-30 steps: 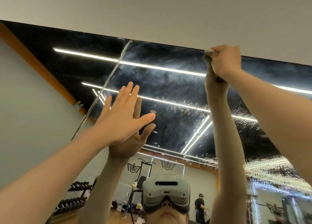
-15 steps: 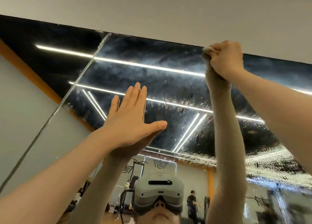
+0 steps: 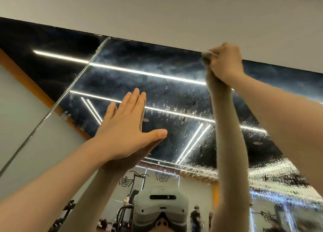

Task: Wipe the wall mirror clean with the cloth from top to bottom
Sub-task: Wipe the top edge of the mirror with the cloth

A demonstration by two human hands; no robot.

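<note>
The wall mirror (image 3: 157, 84) fills the middle of the view, streaked with haze and beaded with water drops toward the right. My right hand (image 3: 225, 62) is raised to the mirror's top edge and grips a bunched grey cloth (image 3: 207, 54), which pokes out at its left side against the glass. My left hand (image 3: 125, 126) lies flat on the mirror with straight fingers and the thumb spread, lower and to the left. Both arms are reflected in the glass below the hands.
A plain pale wall (image 3: 174, 13) runs above the mirror. A vertical seam (image 3: 76, 84) splits the mirror into panels at the left. The reflection shows ceiling light strips, gym equipment, my headset (image 3: 160, 207) and a person standing far back.
The view has swung a little, so the seam sits further right in the frame. My right hand stays at the top edge with the cloth; my left hand stays flat on the glass.
</note>
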